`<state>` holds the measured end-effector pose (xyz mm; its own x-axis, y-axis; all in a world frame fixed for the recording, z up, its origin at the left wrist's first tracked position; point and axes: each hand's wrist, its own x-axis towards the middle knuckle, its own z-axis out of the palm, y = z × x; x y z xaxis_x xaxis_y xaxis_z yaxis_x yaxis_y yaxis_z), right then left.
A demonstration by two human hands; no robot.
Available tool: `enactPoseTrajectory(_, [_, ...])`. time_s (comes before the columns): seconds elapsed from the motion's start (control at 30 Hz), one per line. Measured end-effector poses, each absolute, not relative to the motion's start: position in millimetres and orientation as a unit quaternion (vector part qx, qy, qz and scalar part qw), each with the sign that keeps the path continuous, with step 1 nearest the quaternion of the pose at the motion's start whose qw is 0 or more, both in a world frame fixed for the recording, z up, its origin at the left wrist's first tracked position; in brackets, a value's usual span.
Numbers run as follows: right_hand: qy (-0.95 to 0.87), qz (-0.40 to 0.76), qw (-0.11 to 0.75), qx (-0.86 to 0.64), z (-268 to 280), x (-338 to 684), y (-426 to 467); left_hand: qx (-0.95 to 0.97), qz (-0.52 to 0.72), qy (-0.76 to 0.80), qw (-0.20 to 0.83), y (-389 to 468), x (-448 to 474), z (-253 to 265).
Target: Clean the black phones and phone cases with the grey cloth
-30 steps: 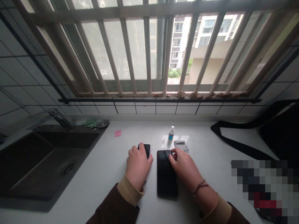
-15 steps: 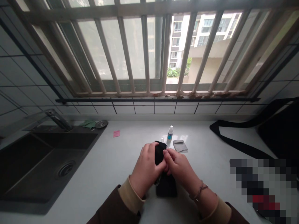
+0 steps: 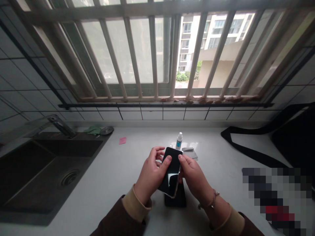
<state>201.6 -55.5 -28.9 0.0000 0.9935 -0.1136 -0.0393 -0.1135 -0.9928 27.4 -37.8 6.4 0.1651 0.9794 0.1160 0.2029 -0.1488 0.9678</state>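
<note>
Between my two hands is a smartphone (image 3: 172, 178) with a dark glossy screen facing up and a clear rim along its edge. My left hand (image 3: 152, 172) grips its left side, thumb lying on the screen. On the upper right edge, my right hand (image 3: 193, 172) pinches the phone with its thumb at the corner. Below the phone, a flat black object (image 3: 175, 200) lies on the counter, partly covered. Just beyond the hands stand a small white bottle (image 3: 179, 141) with a blue label and a folded grey cloth (image 3: 191, 153).
A dark sink (image 3: 49, 183) with a faucet (image 3: 62, 126) takes up the left. A pink paper note (image 3: 122, 140) lies on the white counter (image 3: 118, 170). To the right are a black strap (image 3: 256, 154) and a blurred-out patch (image 3: 280, 200). A barred window stands behind.
The phone has turned so its screen now faces up toward me. My left thumb has moved onto the screen, and my right hand has shifted slightly right along the edge.
</note>
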Motion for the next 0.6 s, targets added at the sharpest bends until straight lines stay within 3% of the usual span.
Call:
enactPoseTrajectory(0.2, [-0.47, 0.609, 0.467, -0.436, -30.5, 198.2, -59.9, 0.468, 0.457, 0.412, 0.635, -35.2, 27.8, 6.0])
enactPoseTrajectory(0.6, [-0.518, 0.602, 0.43, -0.429, -30.8, 199.6, -61.8, 0.432, 0.468, 0.408, 0.654, -36.4, 27.8, 0.2])
